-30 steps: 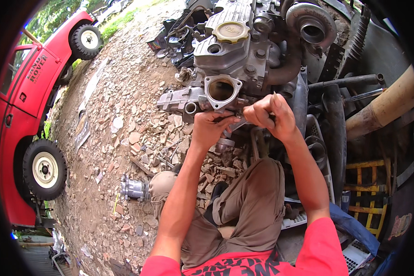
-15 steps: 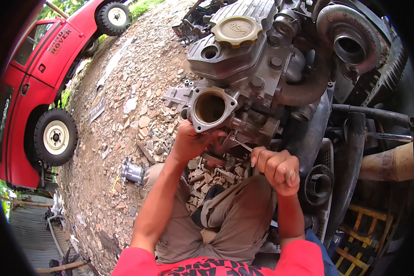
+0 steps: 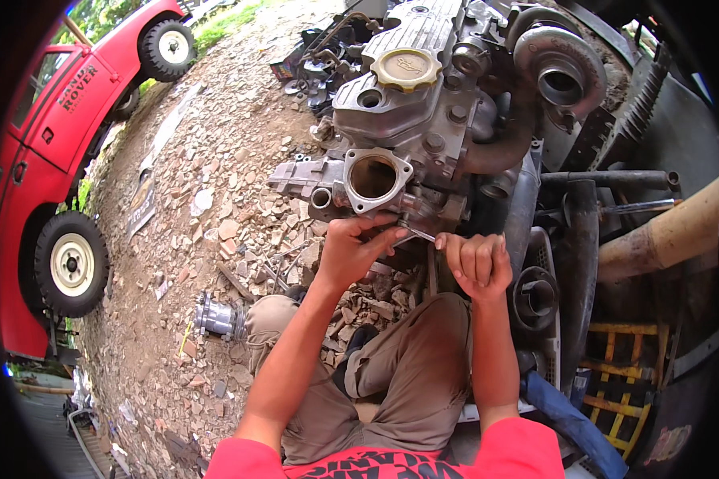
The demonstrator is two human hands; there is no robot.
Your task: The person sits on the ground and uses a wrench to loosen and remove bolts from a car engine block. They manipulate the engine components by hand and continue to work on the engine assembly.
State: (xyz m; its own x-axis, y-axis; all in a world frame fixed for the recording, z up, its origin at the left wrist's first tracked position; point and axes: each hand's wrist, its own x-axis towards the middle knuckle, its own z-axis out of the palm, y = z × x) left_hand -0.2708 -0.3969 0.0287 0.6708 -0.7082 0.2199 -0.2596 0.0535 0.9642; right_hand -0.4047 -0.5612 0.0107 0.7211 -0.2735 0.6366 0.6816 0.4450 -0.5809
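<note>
In front of me stands a greasy engine (image 3: 391,120) with a yellowish oil cap and a round, three-eared flange opening facing me. Just beneath that flange, my left hand (image 3: 351,249) is closed, thumb and fingers pinched together; what lies between them is too small to make out. My right hand (image 3: 476,263) grips a slim metal wrench (image 3: 422,235), fingers curled in a fist around its near end. The wrench's far end reaches the left fingertips under the engine. Its exact contact with any bolt is hidden.
A turbocharger (image 3: 559,78) sits at the engine's right. Dark pipes (image 3: 607,180) and a bamboo pole (image 3: 663,231) lie beyond my right arm. A cylindrical metal part (image 3: 218,316) rests on rubble by my left knee. A red vehicle (image 3: 36,176) stands at far left.
My view has shifted, so the engine sits slightly differently. The left hand has drawn out from behind the flange to the wrench's tip. The right hand still holds the wrench.
</note>
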